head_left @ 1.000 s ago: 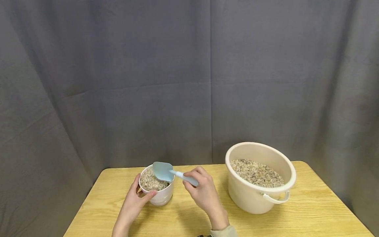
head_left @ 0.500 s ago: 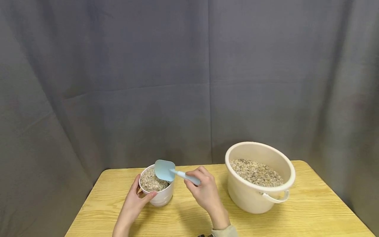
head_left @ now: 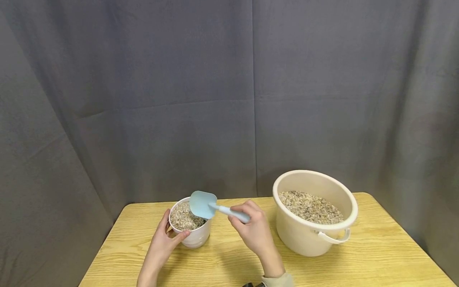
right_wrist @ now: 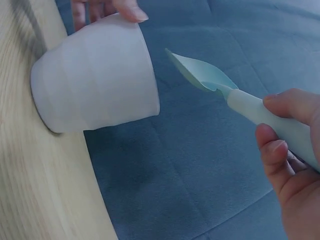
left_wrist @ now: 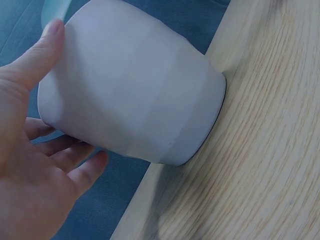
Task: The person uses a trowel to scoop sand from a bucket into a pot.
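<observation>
A white pot (head_left: 196,239) stands upright on the table, filled near its rim with speckled tan gravel (head_left: 182,217). My left hand (head_left: 159,244) holds it from the left, thumb on the near side by the rim and fingers round the far side. Over the pot's right edge, my right hand (head_left: 255,230) grips the handle of a light-blue trowel (head_left: 202,204). In the right wrist view, the trowel's curved blade (right_wrist: 202,71) hangs clear of the pot (right_wrist: 100,75). Something dark green peeks out of the gravel beneath the blade.
A big cream bucket (head_left: 301,239), partly filled with similar gravel (head_left: 310,208), stands at the right. Its carrying handle (head_left: 336,240) hangs at the front right. The wooden table (head_left: 118,247) ends at the back before a grey curtain (head_left: 197,99).
My right hand and the trowel have shifted a little to the right and up, baring more of the gravel's right side. The left hand and pot stay put.
</observation>
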The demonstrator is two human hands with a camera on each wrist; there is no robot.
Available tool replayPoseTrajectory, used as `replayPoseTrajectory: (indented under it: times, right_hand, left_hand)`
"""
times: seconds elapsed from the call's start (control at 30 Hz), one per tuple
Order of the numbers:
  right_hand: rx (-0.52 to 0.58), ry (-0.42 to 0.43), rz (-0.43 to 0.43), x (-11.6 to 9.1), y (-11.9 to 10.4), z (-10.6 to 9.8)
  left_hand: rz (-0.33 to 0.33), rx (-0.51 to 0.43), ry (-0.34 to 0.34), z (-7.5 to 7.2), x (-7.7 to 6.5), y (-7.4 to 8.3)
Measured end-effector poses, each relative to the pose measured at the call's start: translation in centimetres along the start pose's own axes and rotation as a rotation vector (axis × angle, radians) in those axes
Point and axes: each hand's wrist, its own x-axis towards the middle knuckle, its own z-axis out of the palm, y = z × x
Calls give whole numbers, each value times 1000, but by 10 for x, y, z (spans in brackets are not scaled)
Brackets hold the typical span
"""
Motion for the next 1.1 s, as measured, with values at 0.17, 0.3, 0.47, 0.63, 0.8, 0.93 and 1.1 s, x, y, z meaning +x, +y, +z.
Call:
replayPoseTrajectory:
  times: [0.17,0.3,0.47,0.63,0.8,0.93,1.1]
  right_hand:
    - [3,44,35,2,-5,-15]
    - [22,76,74,5,-8,-27]
    - [55,133,145,12,-27,-48]
    - [44,191,170,20,-48,-78]
    - [-14,233,207,21,-25,-109]
    - [-117,251,201,29,-15,-141]
    - [-294,212,159,44,-13,-178]
  left_hand:
    - [13,33,20,-1,0,1]
    - [29,97,54,-4,-2,4]
    - [48,281,100,-8,-5,18]
    - [166,421,164,-9,-8,42]
    - [241,417,166,-3,-11,61]
    - [272,373,132,11,-7,71]
    - [360,353,68,35,0,80]
